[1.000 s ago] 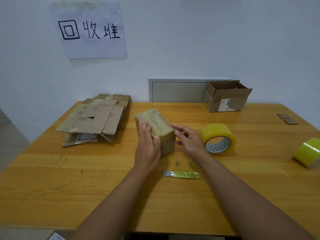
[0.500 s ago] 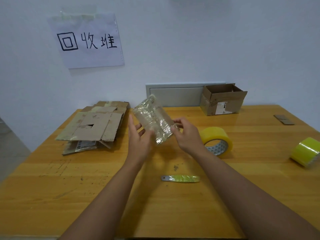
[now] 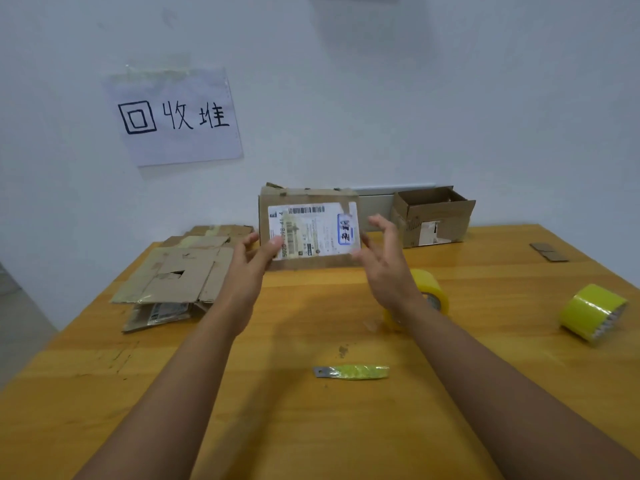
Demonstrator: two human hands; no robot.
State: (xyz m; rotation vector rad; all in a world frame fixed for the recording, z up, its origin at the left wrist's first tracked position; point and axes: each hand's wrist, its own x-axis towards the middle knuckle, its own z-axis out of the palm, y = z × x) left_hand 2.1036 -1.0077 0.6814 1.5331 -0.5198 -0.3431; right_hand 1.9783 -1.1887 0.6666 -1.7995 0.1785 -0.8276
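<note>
Now the cardboard box (image 3: 308, 233) is in the air above the table (image 3: 311, 427), toward its far edge. The left hand (image 3: 247, 268) pinches its left side; the right hand (image 3: 384, 265), fingers spread, touches its right side.

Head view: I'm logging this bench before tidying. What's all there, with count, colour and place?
labelled box: 1, brown with white label, held above the table
flattened cardboard: 1 pile, brown, table's far left
open box: 1, brown, far edge by the wall
tape rolls: 2, yellow, one behind the right wrist, one near the right edge
cutter: 1, yellow-green, table centre
cardboard scraps: count unclear, brown, far right
paper sign: 1, white, black characters, on the wall
table: 1, orange-yellow wood
left hand: pinches the box's left edge
right hand: fingers straight, at its right edge
</note>
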